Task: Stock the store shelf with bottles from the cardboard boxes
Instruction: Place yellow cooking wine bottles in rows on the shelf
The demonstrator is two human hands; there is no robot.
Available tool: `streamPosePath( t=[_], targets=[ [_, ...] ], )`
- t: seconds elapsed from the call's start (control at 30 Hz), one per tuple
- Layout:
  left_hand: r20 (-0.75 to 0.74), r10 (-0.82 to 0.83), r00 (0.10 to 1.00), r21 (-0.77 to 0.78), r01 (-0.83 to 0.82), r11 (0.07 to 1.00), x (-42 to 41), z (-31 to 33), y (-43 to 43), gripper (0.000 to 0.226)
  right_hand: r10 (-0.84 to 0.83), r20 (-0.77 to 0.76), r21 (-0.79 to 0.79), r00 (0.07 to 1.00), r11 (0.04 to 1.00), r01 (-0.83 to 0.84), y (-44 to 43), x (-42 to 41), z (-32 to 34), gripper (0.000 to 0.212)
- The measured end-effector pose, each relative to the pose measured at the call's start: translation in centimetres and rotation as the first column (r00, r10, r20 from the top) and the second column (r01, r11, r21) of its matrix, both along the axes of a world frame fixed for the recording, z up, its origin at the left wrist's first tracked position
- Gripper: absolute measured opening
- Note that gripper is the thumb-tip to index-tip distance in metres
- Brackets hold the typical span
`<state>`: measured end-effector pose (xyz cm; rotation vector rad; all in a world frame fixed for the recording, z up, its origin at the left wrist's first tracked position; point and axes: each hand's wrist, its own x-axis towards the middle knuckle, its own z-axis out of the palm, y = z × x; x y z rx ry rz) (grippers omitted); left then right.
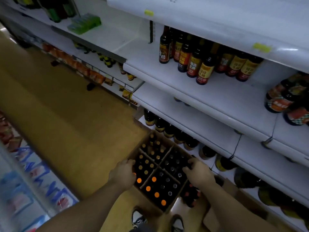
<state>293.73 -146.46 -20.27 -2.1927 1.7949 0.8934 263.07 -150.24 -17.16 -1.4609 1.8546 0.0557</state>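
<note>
Box: I am looking down on the open cardboard box (139,145), which is sitting on the floor (66,114) just in front of the shelving, with cross dividers splitting it into cells.
Bottles: the boxed bottles (154,179) are standing upright in every cell, gold and orange caps toward the left, dark caps toward the right.
Left grip: the left grip (122,173) is sitting at the box's left rim with its fingers curling down; I cannot tell whether it is clutching anything.
Right grip: the right grip (198,173) is lying over the dark-capped cell with its fingers bending among the caps; I cannot tell whether it has hold of one.
In the way: a second box (215,216) of red-capped bottles is lying under the right forearm, between the first box and the bottom shelf.
Middle shelf: the middle shelf (167,81) is carrying a cluster of labelled bottles (204,71) toward the back.
Lower row: dark bottles (168,130) are lining the shelf just behind the box.
Around: two shoes (138,218) are showing at the bottom edge, and blue and red packets (25,164) are filling the left.
</note>
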Motion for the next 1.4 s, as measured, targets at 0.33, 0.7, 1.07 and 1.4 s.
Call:
streamPosePath(
  t=[0.33, 0.7, 1.07, 1.4],
  targets=[
    [0.021, -0.002, 1.000, -0.079, 0.004, 0.997, 0.6, 1.9, -5.5, 0.053, 0.038, 0.074, -0.028, 0.997, 0.999, -0.036, -4.0, 0.6, -0.2, 0.037],
    [-0.036, -0.343, 0.939, -0.054, 0.341, 0.939, 6.1, -1.9, -22.2, 0.050, -0.247, -0.019, -0.023, 0.969, 0.969, 0.246, -14.6, 6.9, -4.3, 0.029],
    [-0.087, -0.753, 0.653, 0.004, 0.756, 0.655, 14.4, -5.0, -38.4, 0.048, -0.640, -0.060, 0.139, 0.766, 0.755, 0.641, -18.6, 22.8, -9.3, 0.048],
    [-0.174, -0.813, 0.556, 0.059, 0.830, 0.555, 10.9, -13.8, -37.3, 0.050, -0.675, -0.073, 0.116, 0.734, 0.725, 0.679, -17.8, 22.9, -15.3, 0.048]
  ],
)
